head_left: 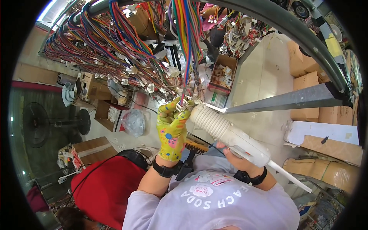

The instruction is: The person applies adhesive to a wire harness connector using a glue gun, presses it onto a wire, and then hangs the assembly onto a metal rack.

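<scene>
A yellow flower-patterned glove covers my left hand (171,132), whose fingers are closed on a white wire connector (185,104) at the lower end of a hanging bundle of coloured wires (186,34). Bare and partly hidden, my right hand (239,158) is wrapped round a white hot glue gun (245,141). The gun has a ribbed barrel, and a long pale glue stick (289,176) sticks out of its rear. Its nozzle end is close beside the connector; whether they touch I cannot tell. A black cord passes below the barrel.
Thick wire bundles (103,42) hang from a curved metal rail (268,15) across the front. A grey metal bar (283,100) reaches in from the right. Cartons (306,82), an open box of small parts (223,74), a fan (36,124) and a red cloth-covered shape (109,191) surround me.
</scene>
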{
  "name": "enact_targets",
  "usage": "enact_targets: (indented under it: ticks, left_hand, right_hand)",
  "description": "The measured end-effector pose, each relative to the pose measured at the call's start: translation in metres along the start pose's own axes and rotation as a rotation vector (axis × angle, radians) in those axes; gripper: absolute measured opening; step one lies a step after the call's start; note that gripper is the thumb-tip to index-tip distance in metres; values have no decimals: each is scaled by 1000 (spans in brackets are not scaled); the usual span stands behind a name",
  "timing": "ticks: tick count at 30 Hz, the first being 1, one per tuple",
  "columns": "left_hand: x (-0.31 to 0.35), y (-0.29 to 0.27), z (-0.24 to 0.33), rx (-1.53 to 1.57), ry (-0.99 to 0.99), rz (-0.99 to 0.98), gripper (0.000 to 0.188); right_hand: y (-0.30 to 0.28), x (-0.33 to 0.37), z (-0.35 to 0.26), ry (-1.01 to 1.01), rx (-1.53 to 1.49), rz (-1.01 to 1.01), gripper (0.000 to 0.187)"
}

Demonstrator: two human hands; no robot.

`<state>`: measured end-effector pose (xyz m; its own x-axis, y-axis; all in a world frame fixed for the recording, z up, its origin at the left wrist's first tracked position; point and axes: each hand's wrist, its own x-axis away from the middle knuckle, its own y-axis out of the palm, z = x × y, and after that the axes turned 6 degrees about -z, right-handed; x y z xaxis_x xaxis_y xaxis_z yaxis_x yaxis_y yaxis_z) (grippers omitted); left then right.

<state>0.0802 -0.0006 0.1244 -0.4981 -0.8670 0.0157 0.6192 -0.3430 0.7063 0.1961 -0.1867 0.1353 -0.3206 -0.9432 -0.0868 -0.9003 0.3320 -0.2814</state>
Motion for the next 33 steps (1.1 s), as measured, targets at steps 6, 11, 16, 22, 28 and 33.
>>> enact_targets:
  ticks: [6,11,16,22,28,33]
  left_hand:
    - [-1,-9,-3,-80,10,-63,33]
    - [-2,-3,1,-46,-17,-33,34]
    - [-3,1,2,-20,-30,-13,35]
    - [-2,-3,1,-1,-34,-9,36]
    - [-1,-2,3,-95,2,-61,28]
    - [0,-4,6,-85,-29,-29,27]
  right_hand:
    - [0,-2,-2,-10,-34,-5,31]
    - [-1,-2,-2,-28,14,14,30]
    - [-2,-5,0,-77,42,18,29]
    - [-4,-5,-2,-64,80,14,30]
    - [-2,-4,-2,-40,55,31,30]
    - [-2,-8,-7,-63,73,43,29]
